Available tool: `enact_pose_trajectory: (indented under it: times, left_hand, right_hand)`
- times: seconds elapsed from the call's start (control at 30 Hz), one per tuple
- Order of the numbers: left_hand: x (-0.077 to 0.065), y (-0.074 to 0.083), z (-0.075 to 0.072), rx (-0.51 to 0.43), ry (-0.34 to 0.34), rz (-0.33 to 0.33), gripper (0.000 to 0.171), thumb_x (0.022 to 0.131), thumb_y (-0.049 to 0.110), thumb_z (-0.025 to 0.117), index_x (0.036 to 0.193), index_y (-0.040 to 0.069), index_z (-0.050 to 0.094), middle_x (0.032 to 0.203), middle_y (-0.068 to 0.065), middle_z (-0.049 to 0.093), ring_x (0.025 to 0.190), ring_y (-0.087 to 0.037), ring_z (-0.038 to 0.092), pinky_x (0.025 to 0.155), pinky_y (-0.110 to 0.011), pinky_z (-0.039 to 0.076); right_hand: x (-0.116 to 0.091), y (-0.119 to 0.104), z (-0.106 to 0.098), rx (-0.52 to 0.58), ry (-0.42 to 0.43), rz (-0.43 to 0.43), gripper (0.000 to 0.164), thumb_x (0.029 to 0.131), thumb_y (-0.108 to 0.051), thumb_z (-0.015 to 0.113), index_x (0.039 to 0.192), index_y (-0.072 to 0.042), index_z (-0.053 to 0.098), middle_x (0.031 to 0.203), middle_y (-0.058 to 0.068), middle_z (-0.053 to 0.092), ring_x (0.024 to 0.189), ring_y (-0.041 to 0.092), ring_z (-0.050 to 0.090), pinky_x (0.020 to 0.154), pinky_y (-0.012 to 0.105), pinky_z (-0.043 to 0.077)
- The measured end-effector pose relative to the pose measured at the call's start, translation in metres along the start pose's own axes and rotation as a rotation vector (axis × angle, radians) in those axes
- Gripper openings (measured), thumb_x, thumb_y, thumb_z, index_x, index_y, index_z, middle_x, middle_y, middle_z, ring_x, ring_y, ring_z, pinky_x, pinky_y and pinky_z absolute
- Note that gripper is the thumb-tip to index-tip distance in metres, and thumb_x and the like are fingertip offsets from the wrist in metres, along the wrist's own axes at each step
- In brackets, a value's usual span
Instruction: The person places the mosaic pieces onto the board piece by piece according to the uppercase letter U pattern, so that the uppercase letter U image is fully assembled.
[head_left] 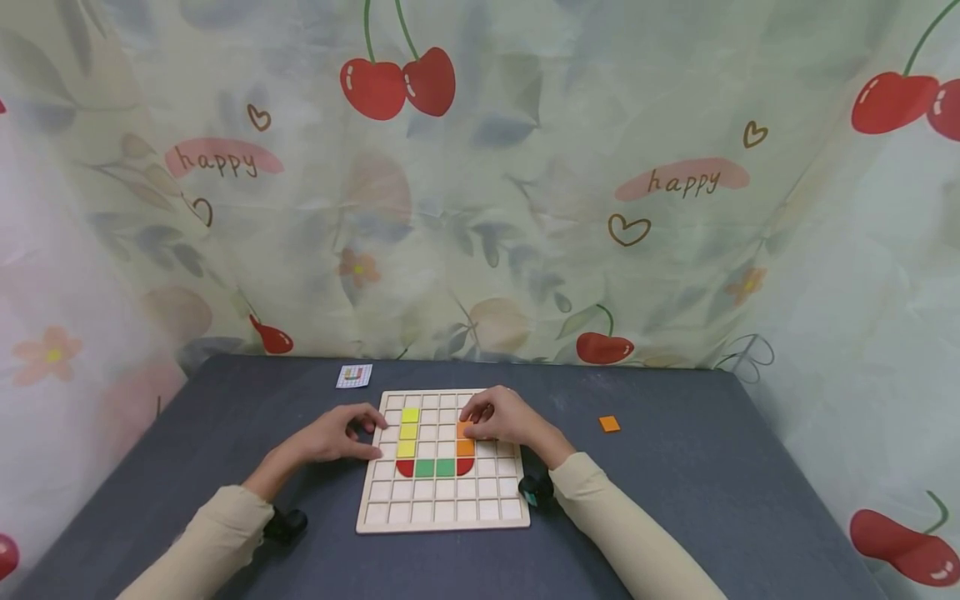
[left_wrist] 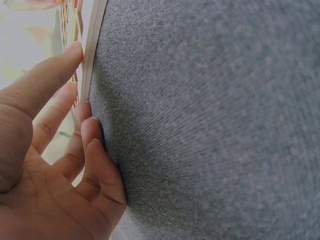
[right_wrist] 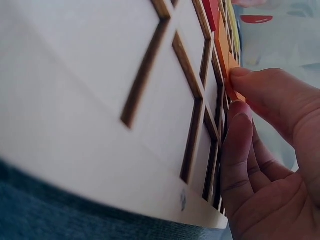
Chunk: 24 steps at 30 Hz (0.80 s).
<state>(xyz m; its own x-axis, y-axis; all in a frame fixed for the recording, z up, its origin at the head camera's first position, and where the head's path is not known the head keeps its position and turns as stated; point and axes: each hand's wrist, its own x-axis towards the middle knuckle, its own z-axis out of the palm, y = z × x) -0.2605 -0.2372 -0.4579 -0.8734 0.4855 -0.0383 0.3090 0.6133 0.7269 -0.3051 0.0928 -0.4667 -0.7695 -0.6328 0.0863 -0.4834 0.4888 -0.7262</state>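
Note:
A light wooden grid board [head_left: 442,527] lies on the table with coloured tiles in its cells. Yellow tiles [head_left: 408,432] form a column on the left. Below them sit red rounded tiles [head_left: 405,468] and green tiles [head_left: 424,468]. On the right side of the pattern, my right hand [head_left: 504,417] pinches an orange tile [right_wrist: 234,67] between thumb and fingers, at a cell above another orange tile [head_left: 466,448]. My left hand [head_left: 341,433] touches the board's left edge with thumb and fingertips, as the left wrist view shows. Its palm holds nothing.
A loose orange tile [head_left: 609,424] lies on the dark table [head_left: 660,500] to the right. A small pattern card [head_left: 354,376] lies behind the board at left. A printed curtain [head_left: 480,208] hangs behind the table's far edge.

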Motion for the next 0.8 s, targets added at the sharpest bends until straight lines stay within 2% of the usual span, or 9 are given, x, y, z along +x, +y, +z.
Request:
enact_pose_trajectory:
  times: [0.3,0.6,0.8]
  left_hand:
    - [0.0,0.0,0.0,0.003,0.001,-0.011,0.036,0.085,0.014,0.085,0.115,0.005,0.068,0.101,-0.008,0.056,0.091,-0.026,0.051,0.073,-0.033,0.043]
    - [0.001,0.001,-0.001,0.01,-0.002,0.003,0.035,0.085,0.014,0.084,0.115,0.005,0.067,0.102,-0.008,0.056,0.092,-0.027,0.051,0.074,-0.033,0.043]
    - [0.0,0.001,0.0,-0.007,-0.002,-0.006,0.036,0.085,0.014,0.085,0.115,0.005,0.067,0.102,-0.009,0.056,0.09,-0.028,0.051,0.073,-0.033,0.042]
  right_hand:
    - [-0.001,0.0,-0.001,0.025,-0.002,-0.012,0.011,0.087,-0.008,0.082,0.097,-0.008,0.077,0.082,-0.005,0.067,0.075,0.016,0.062,0.068,0.028,0.05]
    - [-0.005,0.005,-0.006,0.115,0.012,-0.055,0.015,0.089,-0.009,0.08,0.102,-0.003,0.076,0.085,-0.001,0.068,0.075,0.02,0.063,0.067,0.03,0.051]
    - [-0.013,0.009,-0.011,0.166,0.019,-0.053,0.017,0.091,-0.011,0.078,0.105,-0.002,0.077,0.09,-0.001,0.071,0.079,0.021,0.065,0.07,0.03,0.052]
